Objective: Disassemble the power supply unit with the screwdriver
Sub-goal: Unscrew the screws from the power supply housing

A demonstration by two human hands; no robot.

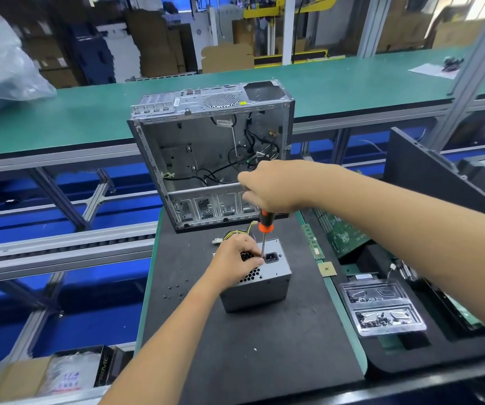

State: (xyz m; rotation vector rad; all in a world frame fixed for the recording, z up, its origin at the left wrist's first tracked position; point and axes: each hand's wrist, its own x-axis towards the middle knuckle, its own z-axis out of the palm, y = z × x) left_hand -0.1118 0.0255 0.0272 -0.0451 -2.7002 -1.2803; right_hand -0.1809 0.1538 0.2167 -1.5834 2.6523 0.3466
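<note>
On the mat (235, 346): power supply unit (260, 283) at centre, computer case (206, 153) behind it, loose screws (175, 290) left, parts tray (381, 311) right

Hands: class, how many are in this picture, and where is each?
2. The left hand rests on the power supply; the right hand, above it, grips the screwdriver.

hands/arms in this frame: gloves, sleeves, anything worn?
Nothing worn that shows. The left hand and right hand are both bare: no gloves, no rings visible. Both forearms are bare up to the frame edge, with no sleeve, cuff, watch or wrist strap in view. Anything above the elbows is out of frame.
</note>
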